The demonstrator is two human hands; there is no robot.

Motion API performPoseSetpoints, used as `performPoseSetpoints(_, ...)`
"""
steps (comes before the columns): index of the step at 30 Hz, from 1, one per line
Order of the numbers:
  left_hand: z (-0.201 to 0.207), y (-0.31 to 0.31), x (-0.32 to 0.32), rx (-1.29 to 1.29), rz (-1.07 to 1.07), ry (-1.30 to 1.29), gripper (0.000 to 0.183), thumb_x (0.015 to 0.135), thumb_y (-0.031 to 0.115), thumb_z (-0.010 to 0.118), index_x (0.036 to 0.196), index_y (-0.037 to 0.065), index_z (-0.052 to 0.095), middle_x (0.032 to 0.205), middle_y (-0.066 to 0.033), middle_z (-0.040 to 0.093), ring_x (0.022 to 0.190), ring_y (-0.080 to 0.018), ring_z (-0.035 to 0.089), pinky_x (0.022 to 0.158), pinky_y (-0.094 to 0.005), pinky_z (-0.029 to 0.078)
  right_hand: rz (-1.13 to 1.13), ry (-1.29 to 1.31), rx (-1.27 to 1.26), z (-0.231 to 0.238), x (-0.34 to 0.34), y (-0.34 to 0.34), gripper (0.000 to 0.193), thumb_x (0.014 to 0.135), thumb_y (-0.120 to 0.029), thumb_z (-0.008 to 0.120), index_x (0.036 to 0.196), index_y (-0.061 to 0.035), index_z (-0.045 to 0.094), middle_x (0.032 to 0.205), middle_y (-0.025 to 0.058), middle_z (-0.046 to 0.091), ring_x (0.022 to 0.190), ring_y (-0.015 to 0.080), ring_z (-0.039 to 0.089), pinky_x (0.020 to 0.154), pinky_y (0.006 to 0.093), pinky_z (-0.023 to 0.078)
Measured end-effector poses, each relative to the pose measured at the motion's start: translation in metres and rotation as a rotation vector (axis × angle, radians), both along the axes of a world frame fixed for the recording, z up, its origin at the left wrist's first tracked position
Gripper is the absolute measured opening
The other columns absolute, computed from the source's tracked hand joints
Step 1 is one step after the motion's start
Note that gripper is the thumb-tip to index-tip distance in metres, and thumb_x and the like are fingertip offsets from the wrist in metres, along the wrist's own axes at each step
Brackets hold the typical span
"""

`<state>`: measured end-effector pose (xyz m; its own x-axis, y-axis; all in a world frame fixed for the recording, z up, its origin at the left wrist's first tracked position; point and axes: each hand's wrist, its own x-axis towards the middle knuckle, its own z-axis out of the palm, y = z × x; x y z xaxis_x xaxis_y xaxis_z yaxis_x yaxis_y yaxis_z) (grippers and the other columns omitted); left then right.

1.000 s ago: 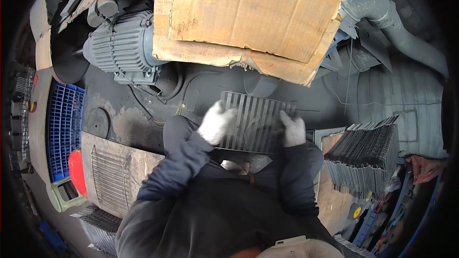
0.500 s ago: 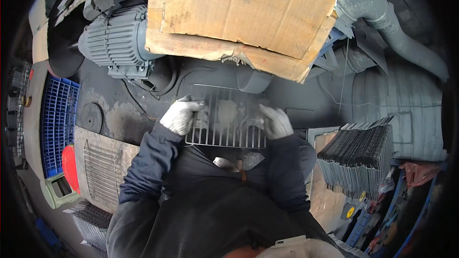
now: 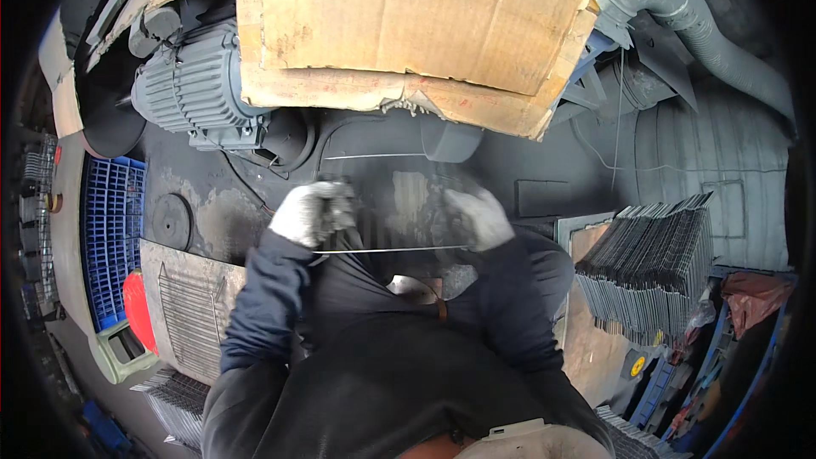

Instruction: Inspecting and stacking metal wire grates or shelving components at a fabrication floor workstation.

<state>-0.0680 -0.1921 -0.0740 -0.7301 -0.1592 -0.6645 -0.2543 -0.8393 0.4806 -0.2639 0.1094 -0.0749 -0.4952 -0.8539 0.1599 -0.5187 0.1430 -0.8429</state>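
In front of my lap a wire rack [image 3: 391,249] is held level between my two gloved hands. Its near rim shows as a bright line, while the bars are smeared by motion. My left hand [image 3: 313,212], in a white glove, is closed round the rack's left side. At the opposite side my right hand [image 3: 481,218], gloved alike, grips the rack, its fingers blurred. Beyond the far rim sits a grey rounded wheel or drum [image 3: 452,140], partly under a cardboard sheet [image 3: 416,25].
A finned grey motor [image 3: 191,81] stands at the far left. To my right rises a stack of wire racks [image 3: 650,268]; another rack [image 3: 194,314] lies on a board at left, near a blue crate [image 3: 113,238] and red object [image 3: 138,310]. A grey duct [image 3: 714,55] curves at far right.
The rack's bars, visible before, are now smeared, and its near rim looks like a thin line, so it seems to have tilted. Both hands sit slightly further left in the picture.
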Motion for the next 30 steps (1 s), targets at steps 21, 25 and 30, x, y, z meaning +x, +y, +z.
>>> performPoseSetpoints(21,0.010,-0.008,0.080,-0.348,0.195,0.038,0.030,0.102,0.005,0.063,0.131,-0.001,0.060,0.092,-0.0067,0.069,0.072,-0.0161,0.066,0.064,-0.0330,0.059,-0.115,-0.986,0.026,0.013,0.048,-0.070,0.035,0.103,-0.006,0.066,0.137,-0.0024,0.063,0.110,0.0056,0.072,0.094,0.0135,0.067,0.083,0.0303,0.057)
performPoseSetpoints(25,0.082,-0.009,0.154,-0.465,0.208,0.138,0.032,0.102,0.012,0.069,0.131,0.002,0.059,0.095,-0.0050,0.069,0.078,-0.0137,0.066,0.075,-0.0291,0.058,0.116,-0.850,0.019,0.017,0.095,-0.086,0.049,0.102,-0.003,0.068,0.149,-0.0011,0.053,0.125,0.0122,0.071,0.110,0.0222,0.071,0.093,0.0375,0.059)
performPoseSetpoints(30,0.114,0.029,0.175,-0.867,-0.054,0.070,0.029,0.104,0.014,0.068,0.127,-0.002,0.063,0.102,-0.0085,0.072,0.088,-0.0142,0.069,0.082,-0.0302,0.056,-0.351,0.091,-0.072,0.072,0.116,-0.060,0.083,0.081,-0.010,0.092,0.152,-0.0013,0.050,0.141,0.0195,0.065,0.131,0.0315,0.066,0.109,0.0432,0.056)
